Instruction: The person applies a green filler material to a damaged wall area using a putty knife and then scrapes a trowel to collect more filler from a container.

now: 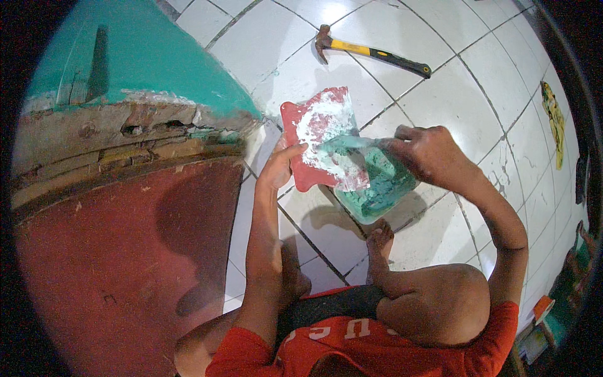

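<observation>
My left hand (281, 166) is closed on the edge of a red plastic putty spreader (306, 177), its face smeared with white filler paste. In my right hand (433, 154) is a putty knife (353, 143); its pale, paste-coated blade lies across the spreader's right part, and my fingers cover most of the handle. Below and to the right of the spreader, a green translucent plastic tub (370, 204) stands on the floor with paste on its inside. The spreader and my right hand hide part of the tub.
A claw hammer (377, 54) with a yellow and black handle lies on the white tiled floor (440, 100) beyond the spreader. At left stands a teal and red wall (113, 264) with a broken, rough band. A crumpled yellow wrapper (553, 122) lies far right. My bare foot (379, 245) is beside the tub.
</observation>
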The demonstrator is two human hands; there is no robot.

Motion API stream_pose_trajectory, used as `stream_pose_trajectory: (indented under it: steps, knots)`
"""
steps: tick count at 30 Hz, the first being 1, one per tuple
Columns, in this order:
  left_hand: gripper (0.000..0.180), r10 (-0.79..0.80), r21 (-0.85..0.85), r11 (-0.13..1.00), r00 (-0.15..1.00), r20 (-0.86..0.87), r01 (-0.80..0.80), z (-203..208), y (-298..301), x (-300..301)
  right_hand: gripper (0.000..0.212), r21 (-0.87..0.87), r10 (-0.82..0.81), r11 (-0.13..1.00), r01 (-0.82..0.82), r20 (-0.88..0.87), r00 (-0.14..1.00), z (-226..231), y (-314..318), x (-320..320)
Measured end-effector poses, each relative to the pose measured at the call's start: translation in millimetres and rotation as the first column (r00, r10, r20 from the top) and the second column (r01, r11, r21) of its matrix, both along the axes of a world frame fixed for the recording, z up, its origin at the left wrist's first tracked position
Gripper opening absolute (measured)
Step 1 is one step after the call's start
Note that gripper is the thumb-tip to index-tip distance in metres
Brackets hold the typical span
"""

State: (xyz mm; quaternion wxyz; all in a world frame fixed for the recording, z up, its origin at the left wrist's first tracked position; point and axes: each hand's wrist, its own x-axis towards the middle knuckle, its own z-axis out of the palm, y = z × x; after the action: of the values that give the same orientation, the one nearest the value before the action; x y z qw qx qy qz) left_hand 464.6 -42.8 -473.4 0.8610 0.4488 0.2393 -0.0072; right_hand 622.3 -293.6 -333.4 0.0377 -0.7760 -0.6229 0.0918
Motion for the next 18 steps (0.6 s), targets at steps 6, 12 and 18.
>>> stream_pose_trajectory:
  steps: [6, 12, 18]
  knots:
    - [0.050, 0.034, 0.018, 0.999, 0.999, -0.038, -0.034, 1, -4, -8, 0.026, 0.092, -0.020, 0.995, 0.042, -0.228, 0.973, -10, -21, 48]
    - [0.053, 0.111, 0.009, 0.994, 0.993, 0.048, -0.111, 26, -15, -13, 0.023, -0.283, -0.386, 0.922, 0.263, -0.714, 0.584, -7, -27, 63]
    - [0.053, 0.092, -0.102, 0.990, 0.996, -0.009, -0.092, 10, -24, -14, 0.029, -0.120, -0.226, 0.935, 0.333, -0.927, 0.301, -67, -19, 40]
